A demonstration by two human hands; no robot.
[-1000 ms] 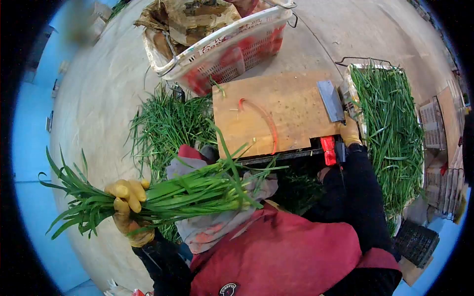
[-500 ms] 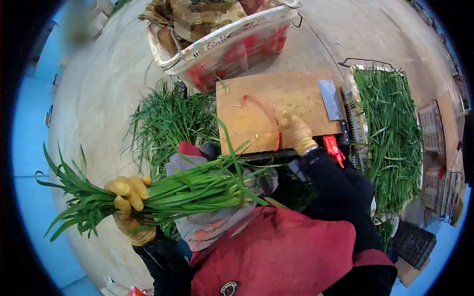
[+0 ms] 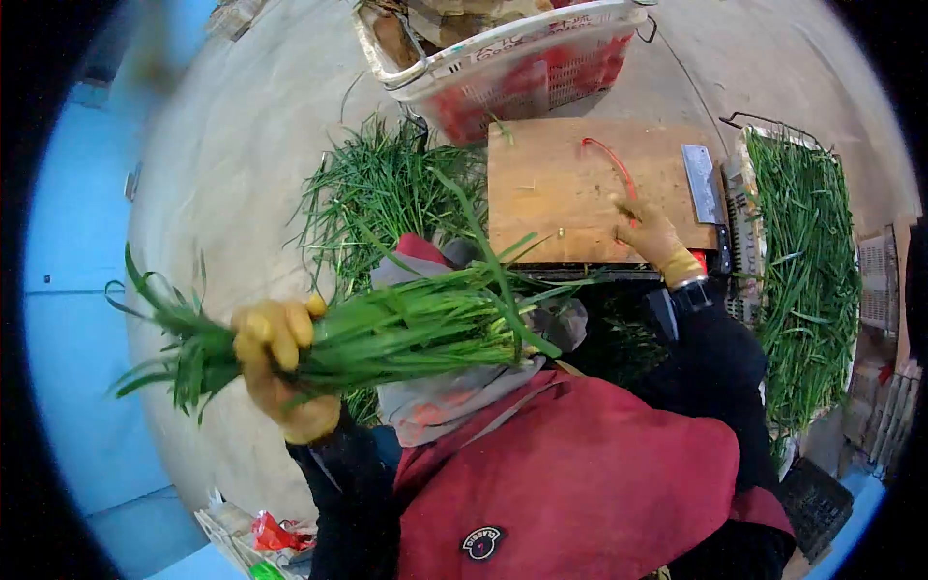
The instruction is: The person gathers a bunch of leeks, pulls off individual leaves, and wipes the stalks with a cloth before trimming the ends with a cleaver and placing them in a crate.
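Bundling step, I'd say: left hand clenched round the bunch of chives held above the lap, right hand on the cutting board, fingertips at the red band, grasp unclear; next needs a clean pinch, clear of the cleaver.

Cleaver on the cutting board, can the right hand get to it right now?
Probably yes. The right hand sits on the cutting board just beside the cleaver, and only bare board seems to lie between them, so the way looks free.
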